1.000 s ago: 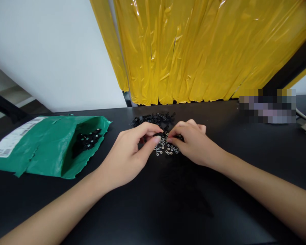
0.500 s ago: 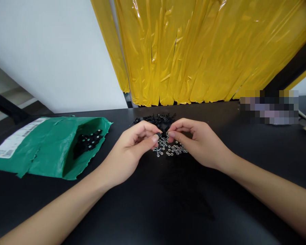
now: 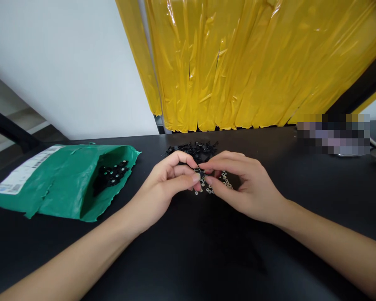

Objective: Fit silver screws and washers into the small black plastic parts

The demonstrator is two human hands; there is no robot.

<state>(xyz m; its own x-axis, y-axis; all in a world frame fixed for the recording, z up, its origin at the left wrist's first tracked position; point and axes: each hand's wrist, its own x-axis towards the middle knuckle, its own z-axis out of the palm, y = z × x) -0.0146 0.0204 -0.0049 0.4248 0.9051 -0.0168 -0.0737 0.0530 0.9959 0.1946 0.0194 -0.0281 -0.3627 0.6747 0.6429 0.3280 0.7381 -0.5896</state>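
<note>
Between the fingertips of my left hand (image 3: 166, 182) is a small black plastic part (image 3: 201, 172), pinched by thumb and index finger. My right hand (image 3: 246, 184) is closed in at the part's right side, thumb below and index finger above. A thin silver screw seems to be in that right pinch, mostly hidden by the fingers. Just below and behind the hands lie small silver washers (image 3: 228, 182) on the black table (image 3: 181, 251). Beyond the fingertips is a heap of small black parts (image 3: 191, 148). The loose screws are largely covered by my hands.
A green plastic mailer bag (image 3: 62, 179) lies at the left, its mouth facing right, with several black pieces with silver centres (image 3: 113, 172) inside. Yellow plastic strips (image 3: 207, 67) hang behind the table beside a white panel (image 3: 81, 67). A blurred-out object (image 3: 335, 136) sits back right.
My right hand has come in from slightly apart to meet the black part at my left fingertips. The part now shows more fully between both hands. The view has shifted slightly.
</note>
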